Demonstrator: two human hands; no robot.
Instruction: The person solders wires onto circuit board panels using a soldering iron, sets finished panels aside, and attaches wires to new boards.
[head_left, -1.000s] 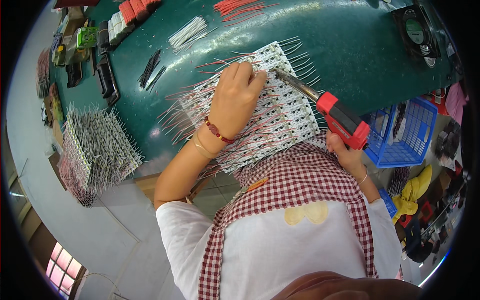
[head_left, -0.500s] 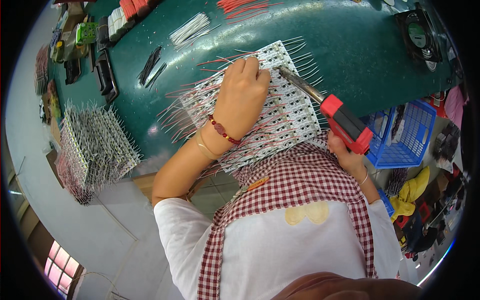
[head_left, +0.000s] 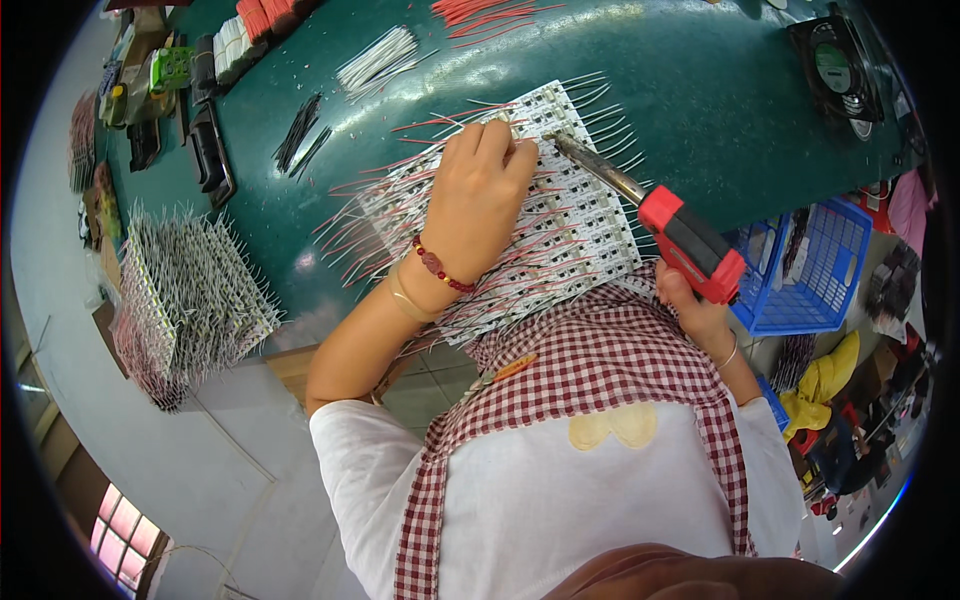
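A white panel of small LED modules (head_left: 570,215) with red and white wires sticking out lies on the green table (head_left: 700,90). My left hand (head_left: 478,200) presses flat on the panel, fingertips at its far edge pinching a wire end. My right hand (head_left: 690,305) grips a red-handled soldering iron (head_left: 690,245); its metal tip reaches the panel just right of my left fingertips.
A stack of finished wired panels (head_left: 190,300) sits at the table's left end. Bundles of white (head_left: 375,60), black (head_left: 300,145) and red wires (head_left: 480,12) lie farther back. A small black fan (head_left: 835,70) stands far right, with a blue basket (head_left: 800,265) below the table edge.
The view has shifted slightly. My left hand stays on the panel and the soldering iron tip stays close to my fingertips, moved a little along the far edge.
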